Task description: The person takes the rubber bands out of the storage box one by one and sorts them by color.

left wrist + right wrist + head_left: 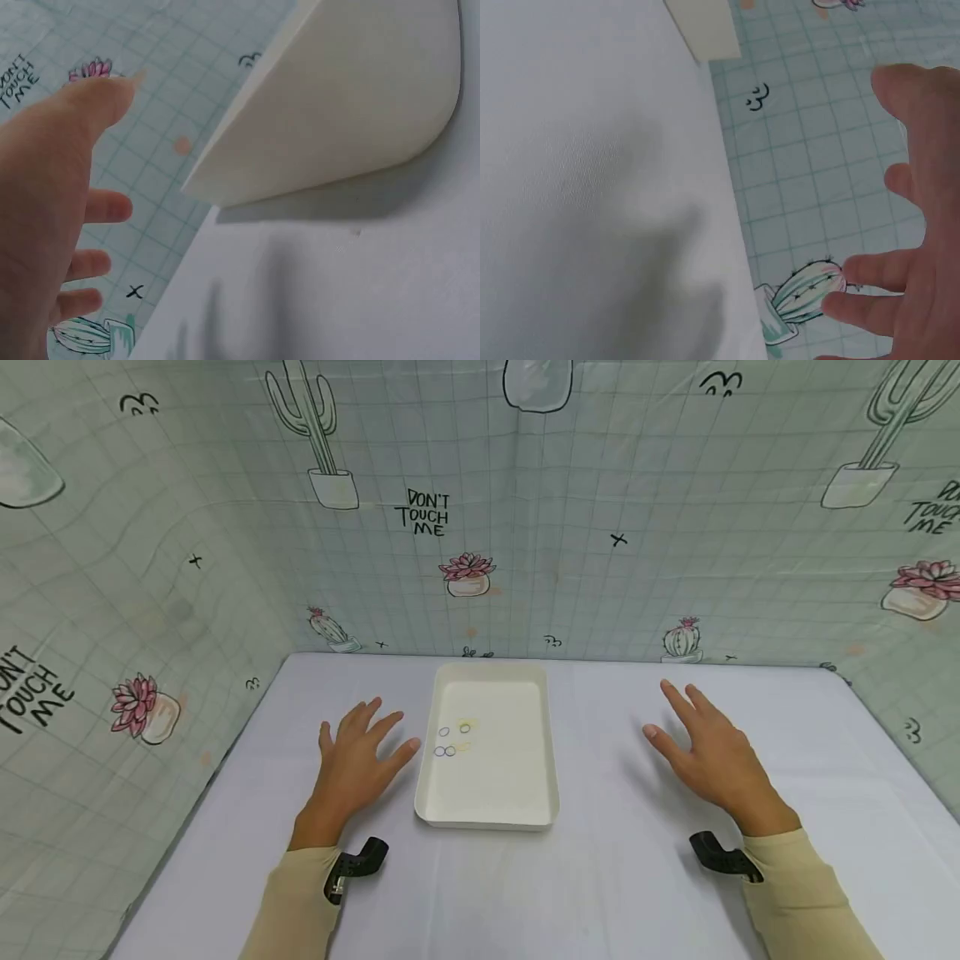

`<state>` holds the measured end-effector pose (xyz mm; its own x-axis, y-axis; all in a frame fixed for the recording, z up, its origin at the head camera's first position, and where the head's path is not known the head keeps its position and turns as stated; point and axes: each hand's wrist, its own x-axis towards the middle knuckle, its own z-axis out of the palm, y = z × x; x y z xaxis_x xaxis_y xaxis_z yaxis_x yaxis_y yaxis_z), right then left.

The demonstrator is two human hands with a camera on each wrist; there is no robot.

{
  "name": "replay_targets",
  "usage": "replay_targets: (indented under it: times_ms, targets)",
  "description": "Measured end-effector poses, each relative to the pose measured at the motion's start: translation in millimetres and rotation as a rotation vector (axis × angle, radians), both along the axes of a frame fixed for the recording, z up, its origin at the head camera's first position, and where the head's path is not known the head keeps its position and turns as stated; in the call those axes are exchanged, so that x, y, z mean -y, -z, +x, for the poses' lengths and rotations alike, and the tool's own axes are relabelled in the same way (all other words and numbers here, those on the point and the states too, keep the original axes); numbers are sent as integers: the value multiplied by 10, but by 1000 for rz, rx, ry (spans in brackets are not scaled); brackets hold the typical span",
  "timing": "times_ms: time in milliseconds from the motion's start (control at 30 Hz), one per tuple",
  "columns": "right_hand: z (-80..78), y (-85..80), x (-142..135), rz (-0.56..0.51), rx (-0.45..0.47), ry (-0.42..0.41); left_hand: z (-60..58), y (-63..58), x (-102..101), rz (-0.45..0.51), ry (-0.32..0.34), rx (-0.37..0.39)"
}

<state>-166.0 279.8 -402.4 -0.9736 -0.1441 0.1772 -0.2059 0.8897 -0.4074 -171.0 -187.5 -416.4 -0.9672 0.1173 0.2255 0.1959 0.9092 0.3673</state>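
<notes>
A shallow off-white rectangular tray point(504, 781) lies on the white table. Several small thin dark rings point(446, 751) sit in its left half, two of them side by side, with faint yellowish marks close by. My left hand point(352, 770) is just left of the tray, fingers spread and holding nothing. In the left wrist view its thumb point(94, 101) stands apart from the tray's outer wall point(337, 120). Farther off on the right, my right hand point(712, 762) has its fingers extended and grips nothing. The right wrist view shows those fingers point(877, 270) and a tray corner point(705, 30).
A white-covered table point(480, 893) carries the tray. Behind it and along the left side hangs a checked curtain point(570, 593) printed with cacti and words. Black wrist mounts point(360, 860) stick out from both beige sleeves point(296, 902).
</notes>
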Motion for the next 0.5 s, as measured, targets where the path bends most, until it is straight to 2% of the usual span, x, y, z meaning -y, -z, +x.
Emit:
replay_targets:
  times_ms: [100, 200, 300, 500]
  targets:
    - [-9, -11, -1, -129, 29, -27, -39, -19, -48, 49, 24, 19]
    - [-10, 22, 20, -227, 60, -56, -45, 16, -80, 83, 37, 52]
    - [6, 50, 32, -275, 91, -46, -48, 90, -121, 153, 55, 95]
    - [1, 76, 36, -333, 85, -64, -61, 203, -196, 296, 79, 141]
